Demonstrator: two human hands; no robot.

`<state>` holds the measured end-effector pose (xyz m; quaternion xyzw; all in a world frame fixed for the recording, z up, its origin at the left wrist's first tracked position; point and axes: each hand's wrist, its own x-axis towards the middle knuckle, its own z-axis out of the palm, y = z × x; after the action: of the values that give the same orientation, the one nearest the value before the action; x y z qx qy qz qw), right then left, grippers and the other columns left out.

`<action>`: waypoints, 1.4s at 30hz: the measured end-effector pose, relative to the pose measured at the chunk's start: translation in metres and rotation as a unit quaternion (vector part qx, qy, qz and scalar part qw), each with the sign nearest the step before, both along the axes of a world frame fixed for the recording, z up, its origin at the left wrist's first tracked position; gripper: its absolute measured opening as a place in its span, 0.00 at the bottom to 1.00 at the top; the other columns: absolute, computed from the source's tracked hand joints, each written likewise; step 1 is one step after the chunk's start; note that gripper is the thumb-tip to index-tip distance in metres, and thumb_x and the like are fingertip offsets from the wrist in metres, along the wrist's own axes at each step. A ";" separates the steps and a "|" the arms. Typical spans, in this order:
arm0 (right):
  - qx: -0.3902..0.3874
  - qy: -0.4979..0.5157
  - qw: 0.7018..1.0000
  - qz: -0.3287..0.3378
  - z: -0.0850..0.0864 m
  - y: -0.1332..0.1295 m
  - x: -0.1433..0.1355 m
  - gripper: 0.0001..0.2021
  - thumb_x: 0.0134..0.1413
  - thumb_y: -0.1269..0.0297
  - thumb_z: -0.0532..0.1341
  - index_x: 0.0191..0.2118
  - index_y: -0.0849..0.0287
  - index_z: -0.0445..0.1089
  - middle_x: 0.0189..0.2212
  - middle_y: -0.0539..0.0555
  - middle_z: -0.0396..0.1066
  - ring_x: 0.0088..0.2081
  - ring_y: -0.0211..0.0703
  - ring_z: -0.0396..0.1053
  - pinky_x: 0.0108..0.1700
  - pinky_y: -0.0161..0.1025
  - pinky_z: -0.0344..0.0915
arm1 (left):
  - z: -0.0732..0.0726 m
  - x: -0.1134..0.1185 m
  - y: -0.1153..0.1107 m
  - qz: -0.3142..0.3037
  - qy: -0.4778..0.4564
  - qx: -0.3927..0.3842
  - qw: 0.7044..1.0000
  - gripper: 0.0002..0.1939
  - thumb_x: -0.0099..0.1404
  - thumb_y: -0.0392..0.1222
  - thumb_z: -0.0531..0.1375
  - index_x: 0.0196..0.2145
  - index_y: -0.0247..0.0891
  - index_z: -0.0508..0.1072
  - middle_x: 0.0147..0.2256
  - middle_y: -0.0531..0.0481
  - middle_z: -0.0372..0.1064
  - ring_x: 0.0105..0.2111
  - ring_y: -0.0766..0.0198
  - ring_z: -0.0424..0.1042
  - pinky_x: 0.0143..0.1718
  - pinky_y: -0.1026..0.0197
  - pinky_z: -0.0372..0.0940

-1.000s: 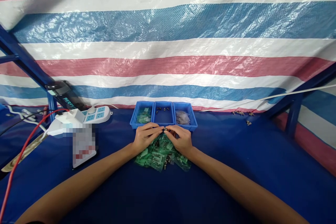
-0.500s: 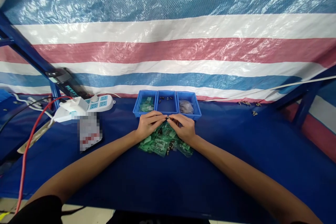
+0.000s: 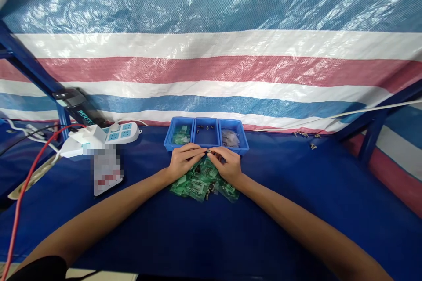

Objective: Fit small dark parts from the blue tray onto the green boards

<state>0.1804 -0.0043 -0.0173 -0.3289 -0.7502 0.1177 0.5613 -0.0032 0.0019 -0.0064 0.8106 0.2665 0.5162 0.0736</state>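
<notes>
Left hand (image 3: 184,160) and right hand (image 3: 228,164) together pinch a small part (image 3: 207,151) midway between them, near the middle bin (image 3: 207,138); I cannot discern the part's long axis.

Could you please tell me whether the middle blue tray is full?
Far from full: the middle blue tray holds a few small parts toward its back, and much of its floor shows.
</notes>
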 end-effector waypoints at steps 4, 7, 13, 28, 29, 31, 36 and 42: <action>-0.001 0.001 1.000 -0.004 0.001 0.000 0.000 0.07 0.58 0.63 0.59 0.38 0.59 0.72 0.26 0.53 0.73 0.21 0.36 0.66 0.24 0.34 0.66 | -0.004 -0.002 0.002 0.003 0.006 0.001 1.000 0.12 0.63 0.34 0.60 0.45 0.39 0.75 0.36 0.46 0.73 0.32 0.66 0.72 0.32 0.64 0.69; 0.001 0.007 1.000 -0.005 0.001 0.001 0.000 0.07 0.57 0.64 0.59 0.38 0.59 0.72 0.26 0.53 0.72 0.21 0.36 0.66 0.24 0.34 0.66 | -0.006 -0.002 0.003 0.008 0.008 0.003 1.000 0.12 0.63 0.35 0.60 0.45 0.40 0.75 0.36 0.47 0.72 0.27 0.70 0.69 0.28 0.67 0.67; -0.003 0.024 1.000 -0.006 0.000 0.001 0.001 0.06 0.56 0.67 0.59 0.39 0.60 0.72 0.26 0.53 0.72 0.22 0.36 0.66 0.24 0.34 0.66 | -0.007 -0.002 0.002 0.009 0.006 -0.002 1.000 0.12 0.63 0.35 0.60 0.44 0.40 0.76 0.35 0.47 0.71 0.26 0.71 0.68 0.27 0.67 0.65; -0.001 0.013 1.000 -0.014 0.000 0.001 0.000 0.06 0.57 0.67 0.59 0.39 0.59 0.72 0.27 0.54 0.73 0.22 0.36 0.67 0.26 0.35 0.67 | -0.006 -0.001 0.001 -0.001 0.007 -0.008 1.000 0.12 0.63 0.34 0.60 0.45 0.40 0.75 0.35 0.47 0.71 0.26 0.70 0.68 0.25 0.67 0.64; 0.000 0.013 1.000 -0.012 0.000 0.001 0.000 0.06 0.57 0.67 0.59 0.39 0.59 0.72 0.27 0.54 0.74 0.23 0.36 0.68 0.26 0.35 0.67 | -0.006 -0.001 0.001 -0.001 0.009 -0.008 1.000 0.12 0.63 0.35 0.60 0.45 0.40 0.75 0.35 0.47 0.71 0.26 0.71 0.68 0.25 0.67 0.64; 0.001 0.016 1.000 -0.011 -0.001 0.001 0.000 0.06 0.56 0.68 0.59 0.39 0.59 0.72 0.28 0.54 0.74 0.23 0.36 0.68 0.26 0.35 0.67 | -0.006 -0.001 0.001 -0.001 0.012 -0.009 1.000 0.12 0.63 0.35 0.60 0.44 0.40 0.76 0.35 0.47 0.71 0.25 0.71 0.67 0.24 0.67 0.63; -0.006 0.011 1.000 -0.013 -0.001 0.002 0.000 0.07 0.57 0.66 0.59 0.39 0.59 0.72 0.28 0.54 0.74 0.23 0.36 0.68 0.26 0.35 0.67 | -0.006 -0.002 0.002 -0.008 0.015 -0.008 1.000 0.13 0.63 0.34 0.60 0.46 0.41 0.75 0.35 0.47 0.71 0.24 0.72 0.66 0.24 0.67 0.63; -0.014 0.012 1.000 -0.018 0.001 0.001 0.000 0.06 0.57 0.66 0.59 0.38 0.59 0.72 0.27 0.53 0.74 0.22 0.36 0.67 0.26 0.34 0.67 | -0.007 -0.002 0.002 -0.001 0.017 -0.008 1.000 0.13 0.63 0.35 0.60 0.45 0.41 0.75 0.35 0.48 0.71 0.24 0.72 0.66 0.25 0.67 0.62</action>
<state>0.1808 -0.0031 -0.0165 -0.3491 -0.7356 0.1219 0.5676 -0.0049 0.0043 -0.0129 0.8190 0.2708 0.5001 0.0762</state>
